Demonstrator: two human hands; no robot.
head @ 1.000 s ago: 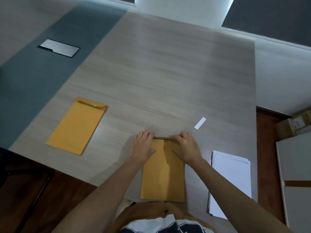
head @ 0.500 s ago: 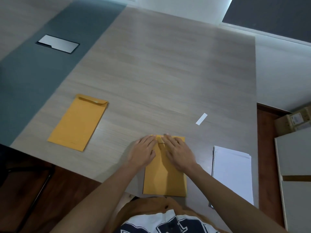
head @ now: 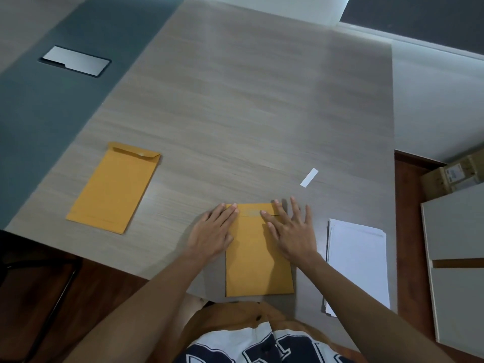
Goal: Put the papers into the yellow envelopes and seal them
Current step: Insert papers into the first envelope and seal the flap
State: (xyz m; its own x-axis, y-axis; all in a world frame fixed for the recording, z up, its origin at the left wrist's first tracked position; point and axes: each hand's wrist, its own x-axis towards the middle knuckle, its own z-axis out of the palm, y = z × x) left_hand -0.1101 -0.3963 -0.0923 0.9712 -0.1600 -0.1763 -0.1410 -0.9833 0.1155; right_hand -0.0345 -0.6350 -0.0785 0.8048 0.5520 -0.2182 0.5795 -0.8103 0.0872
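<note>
A yellow envelope [head: 258, 265] lies flat at the table's near edge, its flap folded down at the far end. My left hand [head: 213, 231] rests flat on the envelope's upper left corner with straight fingers. My right hand [head: 292, 229] lies flat with fingers spread over the upper right corner and the flap. A second yellow envelope [head: 114, 187] with its flap folded lies to the left. A stack of white papers [head: 357, 260] sits to the right of the near envelope.
A small white paper strip [head: 309, 177] lies on the wooden table [head: 235, 113] beyond my right hand. A metal cover plate [head: 76, 61] is set in the far left. A white cabinet [head: 458, 258] and a cardboard box [head: 455, 176] stand at the right.
The flap went from standing up under my fingertips to folded flat. My right hand slid right across the flap and spread its fingers; my left hand stays flat on the left corner.
</note>
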